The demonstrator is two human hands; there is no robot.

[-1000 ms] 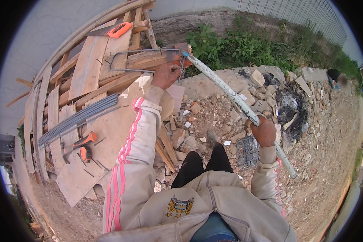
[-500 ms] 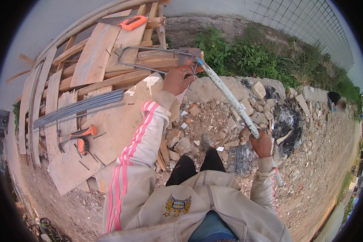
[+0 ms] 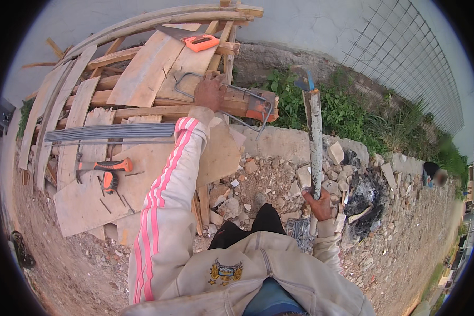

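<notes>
My left hand (image 3: 209,94) is closed on a thin steel rod (image 3: 183,87) bent into a stirrup shape, over the wooden bench. One corner of the stirrup rests by an orange-stained metal plate (image 3: 259,112) at the end of a thick timber. My right hand (image 3: 317,205) grips the lower part of a long, worn white rebar bender (image 3: 315,142), a pipe with a blue metal head. It points away from me, its head apart from the stirrup and above the green plants.
Straight steel rods (image 3: 110,132), a claw hammer (image 3: 108,165), a tape measure (image 3: 109,182) and an orange-handled handsaw (image 3: 197,42) lie on the boards. Stone rubble (image 3: 271,181) and a charred heap (image 3: 364,195) cover the ground. Wire mesh (image 3: 405,63) leans against the wall.
The bender's head has come away from the stirrup, and its pipe has swung more upright. My left hand has moved up and left along with the stirrup, which sits at a different angle.
</notes>
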